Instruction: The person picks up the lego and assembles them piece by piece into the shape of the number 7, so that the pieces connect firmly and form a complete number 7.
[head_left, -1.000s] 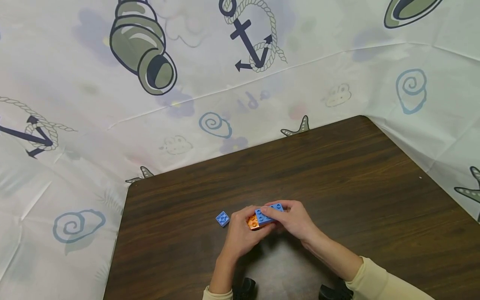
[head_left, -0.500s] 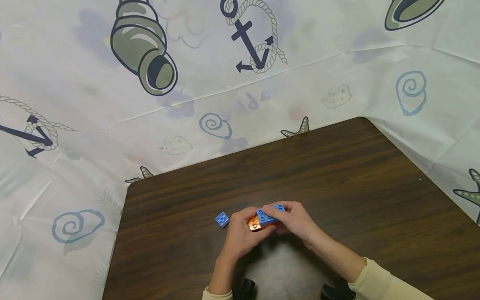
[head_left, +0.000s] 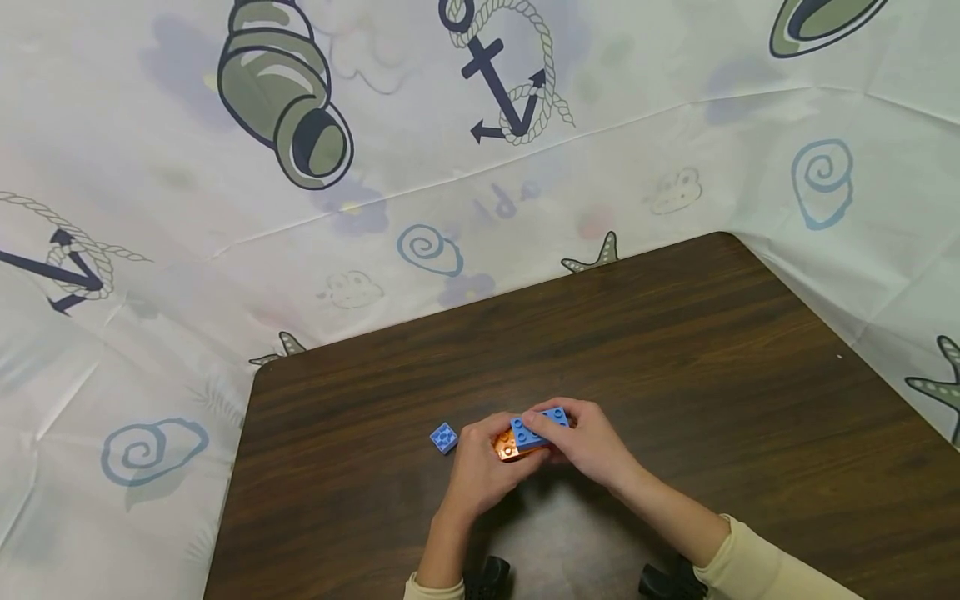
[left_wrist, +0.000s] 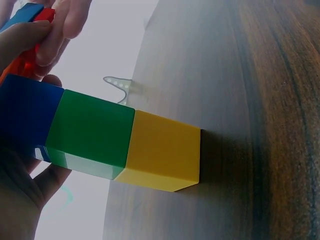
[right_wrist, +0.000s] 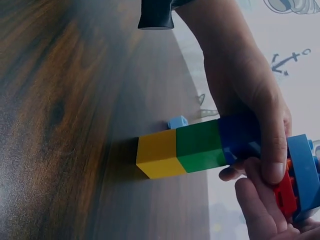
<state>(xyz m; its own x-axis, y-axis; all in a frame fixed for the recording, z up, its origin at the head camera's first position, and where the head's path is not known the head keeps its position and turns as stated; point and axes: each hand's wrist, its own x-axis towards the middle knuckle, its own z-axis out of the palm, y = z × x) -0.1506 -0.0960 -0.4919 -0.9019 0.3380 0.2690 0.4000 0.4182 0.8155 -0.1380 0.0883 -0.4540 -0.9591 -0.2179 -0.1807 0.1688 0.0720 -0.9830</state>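
A tower of toy building blocks stands on the table: a yellow block (right_wrist: 157, 152) lowest, a green block (right_wrist: 200, 147) above it, then a dark blue block (right_wrist: 240, 137). On top is a wide red-orange brick (head_left: 507, 447), and over it a long light blue brick (head_left: 542, 427) with studs up. My left hand (head_left: 483, 462) grips the tower around its upper part. With thumb on top and fingers below, my right hand (head_left: 592, 442) holds the light blue brick against the red-orange one. Red-orange studs show between these bricks in the right wrist view; how firmly they join I cannot tell.
A small light blue brick (head_left: 444, 437) lies on the dark wooden table (head_left: 675, 358), left of my left hand. Printed cloth (head_left: 420, 150) hangs behind and beside the table. Black devices (head_left: 491, 575) are near both wrists.
My right hand and the light blue brick shifted slightly right, then back left. My left hand keeps nearly the same place, and the small light blue brick has not moved.
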